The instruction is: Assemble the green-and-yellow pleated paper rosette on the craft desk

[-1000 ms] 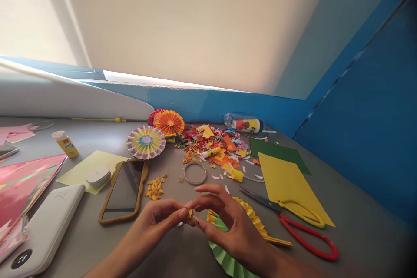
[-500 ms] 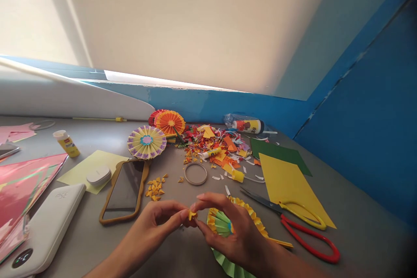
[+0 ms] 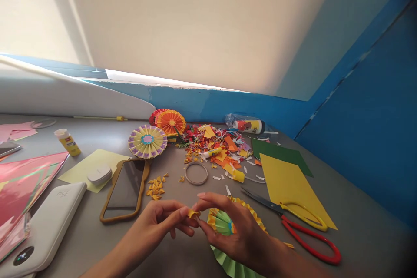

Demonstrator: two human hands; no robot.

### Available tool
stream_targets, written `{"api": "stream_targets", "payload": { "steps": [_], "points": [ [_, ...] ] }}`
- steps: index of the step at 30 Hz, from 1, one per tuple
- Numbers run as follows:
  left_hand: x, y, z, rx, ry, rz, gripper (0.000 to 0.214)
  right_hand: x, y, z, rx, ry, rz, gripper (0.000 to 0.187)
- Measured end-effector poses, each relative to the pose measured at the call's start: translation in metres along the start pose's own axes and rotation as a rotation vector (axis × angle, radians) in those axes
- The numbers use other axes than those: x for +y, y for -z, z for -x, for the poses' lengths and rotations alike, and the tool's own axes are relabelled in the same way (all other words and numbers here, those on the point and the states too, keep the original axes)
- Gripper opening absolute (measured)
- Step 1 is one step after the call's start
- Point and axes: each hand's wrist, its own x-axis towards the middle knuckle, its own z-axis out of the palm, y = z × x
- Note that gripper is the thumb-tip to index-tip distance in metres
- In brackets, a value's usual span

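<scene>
The left hand (image 3: 154,221) and right hand (image 3: 236,236) are closed in a fingertip pinch on a small folded yellow paper piece (image 3: 193,213). It has barely shifted since a moment ago, staying just beside a green-and-yellow pleated paper rosette (image 3: 220,222).

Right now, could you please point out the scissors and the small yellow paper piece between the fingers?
Scissors (image 3: 311,236), head view, on the red handle.
Yellow paper piece (image 3: 193,213), head view, on its middle.
</scene>
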Motion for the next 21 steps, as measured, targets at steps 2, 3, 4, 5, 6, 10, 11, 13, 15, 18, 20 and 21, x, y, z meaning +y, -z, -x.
{"api": "stream_targets", "payload": {
  "steps": [2,3,4,5,6,10,11,13,15,18,20,21],
  "points": [
    [0.0000,-0.0001,0.0004,-0.010,-0.002,-0.021,0.033,-0.0024,0.0001,-0.0003,0.020,-0.077,-0.057,0.061],
    [-0.0003,0.0000,0.0004,-0.013,-0.004,-0.030,0.032,-0.0032,0.0001,-0.0001,0.019,-0.101,-0.076,0.061],
    [-0.0008,0.0002,0.0003,-0.015,-0.004,-0.034,0.031,-0.0035,0.0000,0.0003,0.012,-0.109,-0.083,0.061],
    [-0.0014,0.0004,0.0002,-0.014,-0.004,-0.033,0.030,-0.0035,-0.0001,0.0009,-0.002,-0.100,-0.078,0.063],
    [-0.0020,0.0006,0.0000,-0.011,-0.003,-0.028,0.030,-0.0030,-0.0003,0.0016,-0.019,-0.080,-0.064,0.066],
    [-0.0034,0.0002,0.0005,-0.014,0.013,-0.008,0.031,0.0010,-0.0025,0.0042,-0.034,-0.035,-0.006,0.068],
    [-0.0034,0.0000,0.0007,-0.017,0.015,-0.009,0.031,0.0020,-0.0032,0.0045,-0.021,-0.039,0.005,0.067],
    [-0.0031,-0.0004,0.0008,-0.013,0.014,-0.005,0.032,0.0037,-0.0042,0.0042,-0.006,-0.019,0.032,0.064],
    [-0.0028,-0.0004,0.0003,-0.013,0.013,0.010,0.034,0.0048,-0.0038,0.0027,-0.041,0.055,0.072,0.061],
    [-0.0035,0.0004,-0.0014,-0.026,0.016,0.055,0.037,0.0051,-0.0002,-0.0010,-0.111,0.228,0.155,0.062],
    [-0.0047,0.0011,-0.0022,-0.024,0.011,0.072,0.036,0.0047,0.0022,-0.0029,-0.140,0.297,0.198,0.065],
    [-0.0054,0.0013,-0.0023,-0.020,0.004,0.077,0.034,0.0044,0.0028,-0.0033,-0.144,0.304,0.197,0.065]
  ]
}}
